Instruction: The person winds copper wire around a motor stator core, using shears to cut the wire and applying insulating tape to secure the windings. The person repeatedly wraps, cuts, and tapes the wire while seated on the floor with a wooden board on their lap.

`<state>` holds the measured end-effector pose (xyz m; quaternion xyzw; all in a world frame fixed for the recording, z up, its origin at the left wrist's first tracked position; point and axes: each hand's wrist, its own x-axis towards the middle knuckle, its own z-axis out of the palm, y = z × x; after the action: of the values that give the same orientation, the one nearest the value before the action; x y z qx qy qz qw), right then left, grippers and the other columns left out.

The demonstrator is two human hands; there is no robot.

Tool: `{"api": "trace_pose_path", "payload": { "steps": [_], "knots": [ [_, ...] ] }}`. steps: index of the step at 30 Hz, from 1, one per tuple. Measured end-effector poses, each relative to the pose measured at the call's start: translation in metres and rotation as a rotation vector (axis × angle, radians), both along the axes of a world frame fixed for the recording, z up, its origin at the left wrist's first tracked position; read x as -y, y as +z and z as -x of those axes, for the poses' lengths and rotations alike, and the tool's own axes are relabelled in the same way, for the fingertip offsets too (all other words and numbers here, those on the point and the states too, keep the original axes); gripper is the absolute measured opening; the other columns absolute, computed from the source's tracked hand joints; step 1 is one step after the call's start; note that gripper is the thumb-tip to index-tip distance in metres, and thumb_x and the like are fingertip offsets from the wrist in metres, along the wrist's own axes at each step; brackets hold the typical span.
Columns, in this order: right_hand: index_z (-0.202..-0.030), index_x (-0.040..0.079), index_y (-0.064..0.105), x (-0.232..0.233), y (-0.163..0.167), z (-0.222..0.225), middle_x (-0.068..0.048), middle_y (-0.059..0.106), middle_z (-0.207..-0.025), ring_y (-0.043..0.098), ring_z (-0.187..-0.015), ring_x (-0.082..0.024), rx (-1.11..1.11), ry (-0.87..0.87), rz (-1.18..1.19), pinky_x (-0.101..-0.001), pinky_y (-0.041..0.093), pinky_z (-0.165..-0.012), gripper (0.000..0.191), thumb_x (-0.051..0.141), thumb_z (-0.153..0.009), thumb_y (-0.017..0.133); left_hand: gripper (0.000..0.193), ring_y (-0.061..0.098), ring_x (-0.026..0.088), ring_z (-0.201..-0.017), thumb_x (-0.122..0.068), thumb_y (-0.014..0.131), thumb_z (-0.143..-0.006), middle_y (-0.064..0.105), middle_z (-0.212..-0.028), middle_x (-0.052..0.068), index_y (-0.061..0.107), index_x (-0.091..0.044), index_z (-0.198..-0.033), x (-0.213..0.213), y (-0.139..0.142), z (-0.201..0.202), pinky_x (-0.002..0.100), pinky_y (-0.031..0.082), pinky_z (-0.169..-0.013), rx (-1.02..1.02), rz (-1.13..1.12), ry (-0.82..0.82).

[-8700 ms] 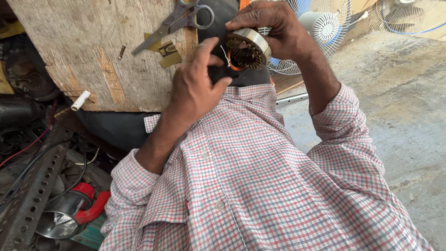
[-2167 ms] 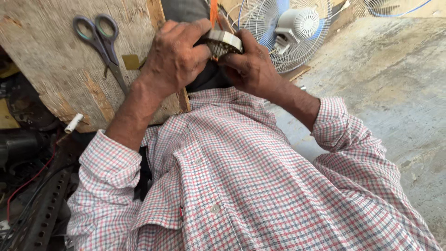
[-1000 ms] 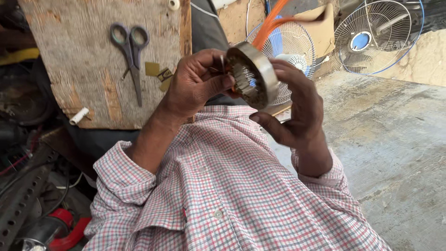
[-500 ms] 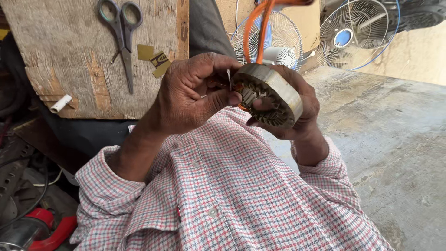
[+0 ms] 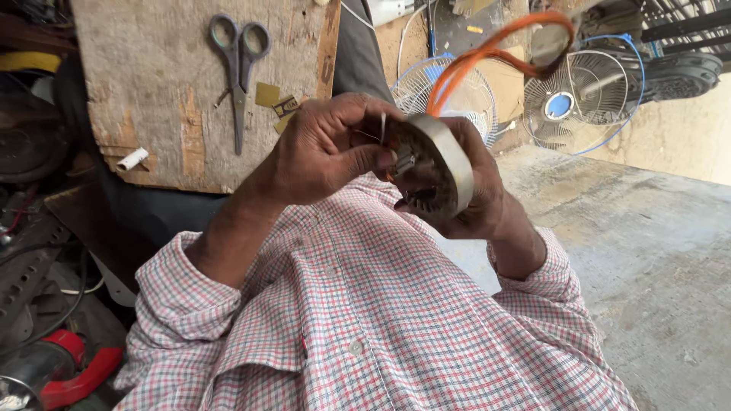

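From my feed it's a cluttered workshop: a worn wooden board [image 5: 152,91] with scissors [image 5: 238,68] lying on it, a rough concrete floor [image 5: 647,251] in daylight, and two fan cages [image 5: 579,103] against a tan wall [image 5: 670,137]. Dark metal scrap [image 5: 30,266] fills the left side.

- Open room is found to the right of the right hand [image 5: 480,194] — only bare concrete floor [image 5: 647,259] lies there.
- Passage behind the hands is blocked by two fan guards [image 5: 579,99] and an orange loop [image 5: 487,57].
- To the left of the left hand [image 5: 327,148], the way is closed by a wooden board [image 5: 152,91] on which scissors [image 5: 237,68] lie.
- Space below is taken by the checked shirt [image 5: 365,320].
- The lower left is crowded with cables and a red-handled tool [image 5: 72,373].
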<state>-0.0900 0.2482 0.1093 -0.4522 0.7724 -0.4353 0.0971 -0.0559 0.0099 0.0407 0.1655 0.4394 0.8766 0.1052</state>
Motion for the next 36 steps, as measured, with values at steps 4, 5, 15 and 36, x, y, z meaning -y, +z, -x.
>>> {"api": "trace_pose_path", "payload": {
  "steps": [4,5,15,36],
  "knots": [
    [-0.124,0.0,0.061,0.006,0.019,0.003,-0.02,0.061,-0.129,0.064,-0.121,-0.034,0.103,-0.049,0.115,-0.043,0.053,-0.102,0.052,0.021,-0.084,0.086,0.035,0.077,0.018,-0.094,-0.013,0.074,-0.102,0.075,-0.111,0.015,0.064,0.005,-0.13,0.006,-0.008,0.001,0.035,0.069,-0.084,0.151,-0.142,0.007],
    [-0.122,-0.002,0.062,0.008,0.019,0.003,-0.022,0.064,-0.124,0.066,-0.118,-0.037,0.024,-0.052,0.069,-0.0457,0.054,-0.1,0.05,0.019,-0.083,0.084,0.035,0.077,0.018,-0.09,-0.014,0.075,-0.102,0.075,-0.109,0.015,0.065,0.005,-0.129,0.007,-0.01,0.0,0.036,0.069,-0.082,0.208,-0.178,0.007],
    [-0.115,0.006,0.073,-0.001,-0.019,-0.009,-0.018,0.073,-0.113,0.076,-0.099,-0.026,-0.076,-0.13,0.078,-0.0341,0.062,-0.084,0.037,0.018,-0.084,0.088,0.032,0.077,0.015,-0.095,-0.014,0.073,-0.106,0.075,-0.113,0.012,0.062,0.002,-0.132,0.014,0.012,-0.012,0.029,0.069,-0.085,-0.06,0.097,0.053],
    [-0.116,0.003,0.072,-0.002,-0.016,-0.035,-0.016,0.075,-0.108,0.078,-0.096,-0.025,0.003,-0.162,0.084,-0.0307,0.063,-0.078,0.031,0.011,-0.087,0.081,0.038,0.076,0.017,-0.099,-0.01,0.075,-0.104,0.075,-0.112,0.016,0.061,0.002,-0.137,0.015,-0.012,-0.025,0.03,0.067,-0.087,0.087,-0.101,-0.079]
  ]
}}
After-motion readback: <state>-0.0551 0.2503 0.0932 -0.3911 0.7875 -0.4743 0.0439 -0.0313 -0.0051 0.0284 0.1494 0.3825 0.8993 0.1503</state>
